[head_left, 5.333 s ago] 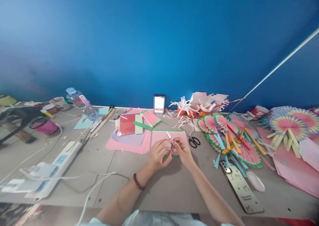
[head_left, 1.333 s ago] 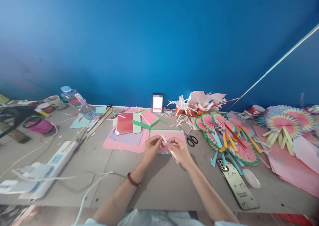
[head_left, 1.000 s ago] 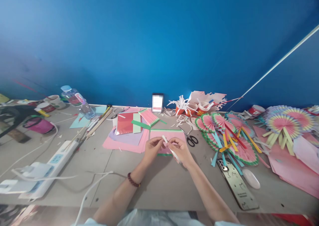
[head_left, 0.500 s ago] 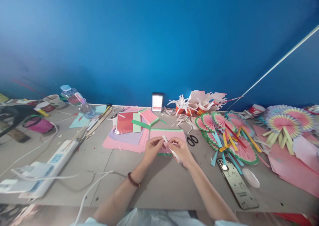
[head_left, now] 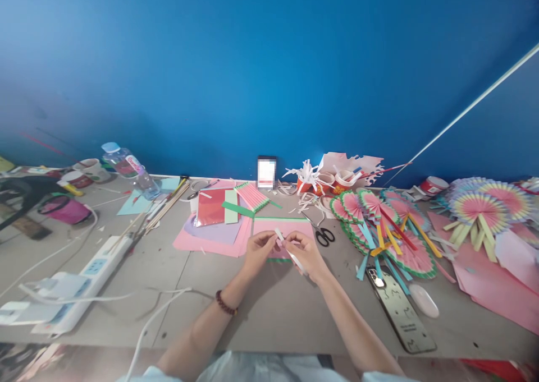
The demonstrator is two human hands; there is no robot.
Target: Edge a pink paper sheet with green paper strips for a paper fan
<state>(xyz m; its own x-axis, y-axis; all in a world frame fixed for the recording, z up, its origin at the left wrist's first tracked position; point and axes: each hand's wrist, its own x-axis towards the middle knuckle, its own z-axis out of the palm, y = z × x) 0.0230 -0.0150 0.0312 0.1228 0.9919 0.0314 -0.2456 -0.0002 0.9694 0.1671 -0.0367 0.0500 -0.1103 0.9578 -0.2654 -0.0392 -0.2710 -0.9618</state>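
Observation:
Between my two hands is a narrow white strip [head_left: 298, 263], perhaps double-sided tape or paper. My left hand [head_left: 260, 251] pinches near its upper end. My right hand [head_left: 304, 253] grips it further along, and the strip's tail runs down under the palm. Beneath the hands lies a pink sheet [head_left: 282, 226] with green bands along its far and near edges; the hands cover part of it. Black-handled scissors [head_left: 325, 236] rest just right of that sheet. A pleated pink-and-green paper piece [head_left: 254, 197] sits behind it to the left.
Stacked coloured paper [head_left: 185, 242] lies left of the hands. Finished paper fans [head_left: 379, 219], a phone [head_left: 402, 312] and a white mouse [head_left: 424, 301] are on the right. At left are a power strip [head_left: 95, 278], cables and a tilted bottle [head_left: 130, 166]. Cups [head_left: 343, 181] stand along the wall.
Almost nothing differs. Both hands stay in place on the white strip, with at most a slight shift of the fingers.

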